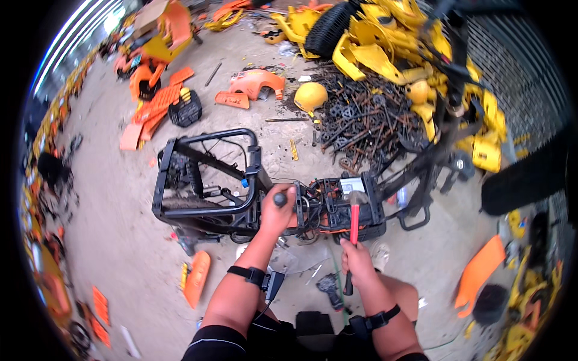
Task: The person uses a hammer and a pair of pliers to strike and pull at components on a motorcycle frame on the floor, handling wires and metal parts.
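Note:
A stripped black scooter frame (256,157) lies across the floor in front of me, its tubular rack at the left and an open bay of wires (314,198) in its middle. My left hand (276,218) is closed around a black-handled tool (280,199), whose round butt points up. The tool's working end is hidden below the fist, over the frame's middle. My right hand (358,262) grips a hammer (354,224) with a red and black handle. The hammer's head is over the right part of the bay, next to a silver box (353,185); I cannot tell whether it touches.
Rusty bolts and metal parts (367,123) form a heap beyond the frame, with yellow plastic panels (385,51) piled behind. A yellow dome-shaped cover (310,96) and orange panels (256,83) lie at the far side. Near my feet is a cordless drill (329,290).

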Demonstrator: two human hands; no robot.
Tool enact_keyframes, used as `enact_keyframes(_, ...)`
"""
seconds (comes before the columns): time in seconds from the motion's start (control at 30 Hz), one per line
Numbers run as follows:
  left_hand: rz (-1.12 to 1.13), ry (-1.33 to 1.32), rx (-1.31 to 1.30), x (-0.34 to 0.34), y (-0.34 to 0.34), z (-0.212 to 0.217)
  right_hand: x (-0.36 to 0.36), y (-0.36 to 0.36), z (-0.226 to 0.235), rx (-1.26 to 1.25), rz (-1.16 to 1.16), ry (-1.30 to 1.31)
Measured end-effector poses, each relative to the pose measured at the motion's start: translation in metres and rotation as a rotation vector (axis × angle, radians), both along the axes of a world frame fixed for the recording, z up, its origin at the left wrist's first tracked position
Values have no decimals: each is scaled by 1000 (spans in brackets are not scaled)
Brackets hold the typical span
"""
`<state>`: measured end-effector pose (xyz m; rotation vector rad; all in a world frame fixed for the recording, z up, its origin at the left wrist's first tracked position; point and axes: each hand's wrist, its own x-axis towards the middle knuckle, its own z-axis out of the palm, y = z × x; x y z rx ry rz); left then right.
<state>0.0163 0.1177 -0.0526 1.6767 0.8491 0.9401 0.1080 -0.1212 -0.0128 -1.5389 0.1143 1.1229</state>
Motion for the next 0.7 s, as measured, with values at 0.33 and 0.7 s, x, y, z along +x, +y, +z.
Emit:
enact_keyframes(0.33, -113, 153, -136, 7, -18, 9, 12, 15, -26, 68, -88, 596)
enact_keyframes(0.7, -188, 121, 153, 18, -52, 57, 17, 30, -26, 148, -82, 595)
